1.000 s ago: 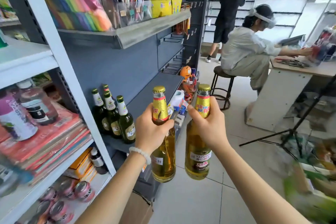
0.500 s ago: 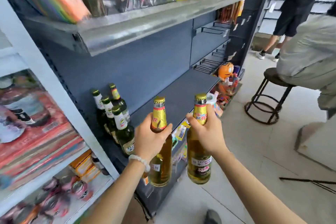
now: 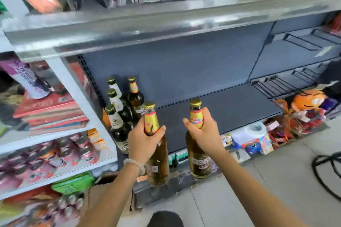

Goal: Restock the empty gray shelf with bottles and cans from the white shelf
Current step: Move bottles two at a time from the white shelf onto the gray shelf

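Note:
My left hand [image 3: 145, 139] grips an amber beer bottle [image 3: 158, 167] by its gold-foiled neck. My right hand [image 3: 204, 135] grips a second amber beer bottle [image 3: 200, 162] the same way. Both bottles hang upright in front of the gray shelf [image 3: 230, 110], with their bases below its front edge. Several dark green bottles [image 3: 120, 116] stand at the left end of that shelf, just left of my left hand. The white shelf [image 3: 77, 88] on the left holds pink cans [image 3: 73, 150], a purple bottle [image 3: 29, 81] and stacked books.
A metal shelf [image 3: 166, 24] with hanging goods juts out above the gray board. Snack packs and an orange toy [image 3: 310, 101] crowd the floor-level ledge at right. A cardboard box [image 3: 103, 195] sits by my left arm. Black cable [image 3: 324, 167] lies on the floor.
I have stepped closer to the gray shelf and look down at it more. Both bottles have come nearer its front edge. The people at the right are out of view.

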